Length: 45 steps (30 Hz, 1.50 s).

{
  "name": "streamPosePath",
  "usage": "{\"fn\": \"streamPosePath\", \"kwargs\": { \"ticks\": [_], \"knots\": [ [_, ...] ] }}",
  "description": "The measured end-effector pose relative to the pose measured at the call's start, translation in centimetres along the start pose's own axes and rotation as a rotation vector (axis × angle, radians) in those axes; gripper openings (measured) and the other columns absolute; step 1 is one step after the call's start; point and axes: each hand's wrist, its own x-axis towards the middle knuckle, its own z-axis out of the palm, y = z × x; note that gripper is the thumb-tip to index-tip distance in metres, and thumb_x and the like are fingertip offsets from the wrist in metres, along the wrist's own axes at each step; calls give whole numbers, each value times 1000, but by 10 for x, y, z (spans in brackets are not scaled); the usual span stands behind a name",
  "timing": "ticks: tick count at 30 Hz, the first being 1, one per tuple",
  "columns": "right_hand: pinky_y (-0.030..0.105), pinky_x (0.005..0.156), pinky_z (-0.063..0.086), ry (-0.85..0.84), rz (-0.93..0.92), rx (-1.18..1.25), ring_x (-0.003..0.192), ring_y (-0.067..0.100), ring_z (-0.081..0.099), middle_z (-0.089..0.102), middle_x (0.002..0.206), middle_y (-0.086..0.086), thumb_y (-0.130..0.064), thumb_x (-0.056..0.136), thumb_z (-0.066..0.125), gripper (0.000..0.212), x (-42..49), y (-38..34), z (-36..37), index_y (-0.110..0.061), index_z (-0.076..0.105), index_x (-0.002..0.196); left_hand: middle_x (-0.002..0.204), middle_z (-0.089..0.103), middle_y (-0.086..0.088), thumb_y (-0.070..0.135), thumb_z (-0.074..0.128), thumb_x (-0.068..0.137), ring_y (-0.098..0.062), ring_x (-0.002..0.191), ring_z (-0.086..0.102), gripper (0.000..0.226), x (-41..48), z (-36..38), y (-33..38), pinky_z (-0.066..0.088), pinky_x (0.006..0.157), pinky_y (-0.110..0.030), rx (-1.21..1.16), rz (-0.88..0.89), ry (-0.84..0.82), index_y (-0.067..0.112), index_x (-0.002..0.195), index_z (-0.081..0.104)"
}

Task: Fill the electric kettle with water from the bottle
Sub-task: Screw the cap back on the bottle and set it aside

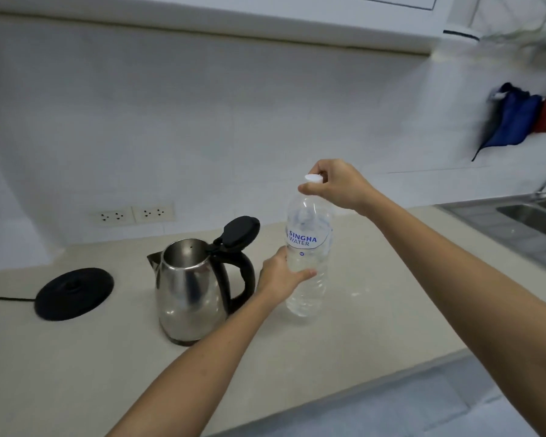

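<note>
A clear plastic water bottle (309, 238) with a blue-lettered label stands upright on the beige counter (375, 313). My left hand (281, 275) grips its lower body. My right hand (338, 184) pinches the white cap (313, 178) at the top of the neck. Left of the bottle stands a steel electric kettle (189, 291) with a black handle; its black lid (240, 232) is flipped up and the mouth is uncovered. The kettle is off its round black base (73, 293), which lies further left with a cord.
Two wall sockets (134, 213) sit in the white backsplash behind the kettle. A steel sink (530, 216) with a tap is at the right. Blue and red cloths (517, 118) hang on the right wall. The counter's front edge runs diagonally at lower right.
</note>
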Motion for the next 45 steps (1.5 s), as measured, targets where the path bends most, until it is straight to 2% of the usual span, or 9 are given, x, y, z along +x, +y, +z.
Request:
{"fn": "streamPosePath", "kwargs": {
  "ticks": [7, 12, 18, 25, 31, 36, 39, 41, 45],
  "knots": [
    [22, 56, 37, -57, -18, 12, 62, 9, 47, 53, 76, -4, -29, 81, 73, 23, 72, 60, -5, -14, 58, 91, 123, 62, -6, 37, 77, 77, -26, 115, 56, 65, 87, 34, -2, 46, 94, -33, 66, -82, 71, 10, 130, 49],
    [20, 56, 36, -115, -35, 26, 65, 11, 47, 52, 76, -5, -28, 82, 73, 23, 107, 88, 6, -14, 59, 93, 89, 53, 4, 29, 74, 82, -19, 86, 50, 40, 121, 46, -11, 36, 72, -25, 77, -132, 112, 9, 107, 49],
    [20, 54, 35, -152, -7, 28, 62, 7, 46, 51, 75, -7, -30, 83, 72, 24, 124, 109, 16, -15, 59, 95, 73, 46, 7, 28, 75, 80, -20, 77, 46, 37, 139, 53, -24, 35, 67, -26, 125, -159, 110, 12, 97, 46],
    [18, 55, 35, -104, 21, 2, 66, 5, 48, 54, 86, -3, -29, 86, 69, 28, 121, 111, 22, -14, 59, 107, 113, 63, -6, 29, 68, 86, -27, 106, 59, 45, 139, 51, -24, 45, 87, -31, 132, -151, 67, 7, 121, 50],
    [19, 55, 35, 17, 152, 28, 81, 19, 50, 50, 80, -3, -29, 89, 63, 39, 95, 101, 36, -8, 55, 121, 147, 44, -10, 29, 60, 92, -27, 133, 45, 68, 111, 35, -17, 38, 106, -31, 139, -155, -55, 9, 148, 28],
    [37, 82, 45, 194, 277, 86, 102, 34, 59, 62, 101, 21, -23, 94, 53, 48, 43, 82, 65, 2, 42, 135, 151, 40, -11, 29, 57, 94, -26, 137, 41, 68, 67, 12, -20, 37, 108, -33, 153, -86, -87, 11, 151, 26],
    [30, 86, 38, 213, 276, 92, 116, 31, 54, 56, 128, 17, -21, 96, 47, 39, 11, 69, 88, -2, 48, 130, 148, 43, -10, 26, 57, 94, -26, 135, 44, 61, 33, -4, -26, 39, 107, -31, 115, -38, -94, 12, 148, 32],
    [31, 87, 39, 222, 250, 107, 117, 33, 54, 57, 128, 16, -19, 97, 44, 33, -7, 57, 104, 0, 53, 123, 145, 48, -9, 20, 58, 93, -23, 134, 46, 55, 9, -17, -30, 39, 108, -31, 69, 21, -81, 12, 144, 39],
    [29, 108, 31, 215, 214, 229, 135, 23, 43, 51, 143, 8, -22, 101, 39, 42, -38, 26, 139, -6, 48, 138, 111, 70, 0, 4, 52, 92, -15, 99, 65, 29, -41, -55, -41, 51, 90, -28, -37, 252, 186, 12, 116, 66]
  ]
}}
